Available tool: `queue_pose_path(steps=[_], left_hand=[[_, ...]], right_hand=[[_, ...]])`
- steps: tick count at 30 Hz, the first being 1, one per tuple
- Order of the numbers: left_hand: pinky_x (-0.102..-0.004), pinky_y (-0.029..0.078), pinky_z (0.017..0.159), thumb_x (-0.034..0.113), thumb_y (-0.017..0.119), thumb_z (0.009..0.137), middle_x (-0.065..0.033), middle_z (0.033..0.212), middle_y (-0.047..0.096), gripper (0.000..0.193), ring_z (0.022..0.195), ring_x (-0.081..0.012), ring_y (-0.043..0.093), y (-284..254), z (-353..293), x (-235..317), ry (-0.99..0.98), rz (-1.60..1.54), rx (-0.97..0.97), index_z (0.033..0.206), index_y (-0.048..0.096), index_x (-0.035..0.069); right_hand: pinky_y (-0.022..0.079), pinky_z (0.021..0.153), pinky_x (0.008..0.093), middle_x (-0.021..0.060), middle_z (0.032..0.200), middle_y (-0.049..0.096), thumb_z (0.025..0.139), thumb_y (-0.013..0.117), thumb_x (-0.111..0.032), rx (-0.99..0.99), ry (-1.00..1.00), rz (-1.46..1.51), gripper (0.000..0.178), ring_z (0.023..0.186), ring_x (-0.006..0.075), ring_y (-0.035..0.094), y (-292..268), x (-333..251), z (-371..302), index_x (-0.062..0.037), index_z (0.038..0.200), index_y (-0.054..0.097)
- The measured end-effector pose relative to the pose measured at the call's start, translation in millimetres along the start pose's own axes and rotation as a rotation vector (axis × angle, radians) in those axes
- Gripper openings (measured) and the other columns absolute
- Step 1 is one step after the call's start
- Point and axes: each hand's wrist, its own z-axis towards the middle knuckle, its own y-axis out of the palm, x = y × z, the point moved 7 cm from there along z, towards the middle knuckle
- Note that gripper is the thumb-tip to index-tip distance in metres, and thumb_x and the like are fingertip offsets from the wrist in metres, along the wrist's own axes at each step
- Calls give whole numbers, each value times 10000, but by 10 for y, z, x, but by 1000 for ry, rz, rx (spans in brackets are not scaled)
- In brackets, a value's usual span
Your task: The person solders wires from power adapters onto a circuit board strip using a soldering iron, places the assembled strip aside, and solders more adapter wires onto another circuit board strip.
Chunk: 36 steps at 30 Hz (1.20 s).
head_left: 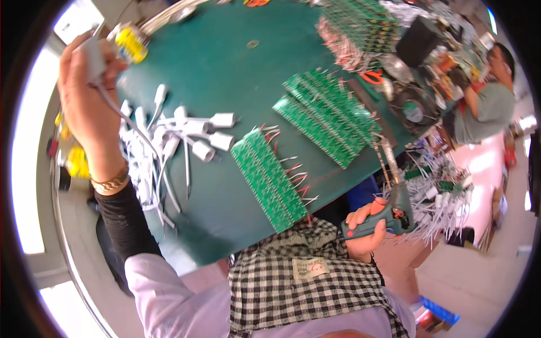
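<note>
My left hand is raised at the upper left, its fingers closed round a white cable connector. The connector's white cable hangs down over a heap of similar white cables with cylindrical ends. At the lower right, my right hand grips a dark green soldering gun by its handle, near an orange trigger. The gun's metal tip points up toward the table edge. Between my hands lies a green circuit board panel with red and white wires along its right side.
More green circuit board panels lie right of centre on the green table. A tall board stack, orange scissors and a small fan stand beyond. Another person works at the far right, above a pile of white-wired parts.
</note>
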Motion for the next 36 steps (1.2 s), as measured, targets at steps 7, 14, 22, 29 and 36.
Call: queue_pose_path(steps=[7,14,22,29,36], left_hand=[[-342,426,793,16,553,811,-113,921,547,148,886,-248,548,537,-1901,-513,-522,373,-879,958,536,15],[-387,421,815,4,532,814,-161,982,534,124,922,-335,521,375,-1949,-1098,-162,610,-736,934,502,0],[-265,428,672,36,589,804,-88,971,525,35,794,-166,521,87,-1698,-1516,-349,546,-413,806,569,8],[-249,412,599,16,607,765,-51,900,527,52,678,-126,483,151,-1842,-1494,-380,516,-474,790,562,15],[-270,417,580,1,614,717,-69,897,537,111,649,-161,477,99,-1830,-1428,-301,547,-378,774,520,17]], right_hand=[[399,514,281,79,749,509,918,423,-379,-68,78,28,458,533,150,482,88,128,-1,-50,1233,376],[413,514,281,86,754,522,921,434,-379,-138,107,-13,474,521,151,491,232,110,7,-47,1244,336],[421,511,288,95,746,523,903,473,-385,-162,152,5,507,517,159,497,506,184,-5,-39,1246,333],[457,553,311,112,745,526,905,474,-345,-380,370,-139,522,557,170,531,851,369,75,6,1260,321],[475,558,316,129,751,538,896,497,-324,-501,468,-237,523,559,174,544,1038,557,92,11,1256,318]])
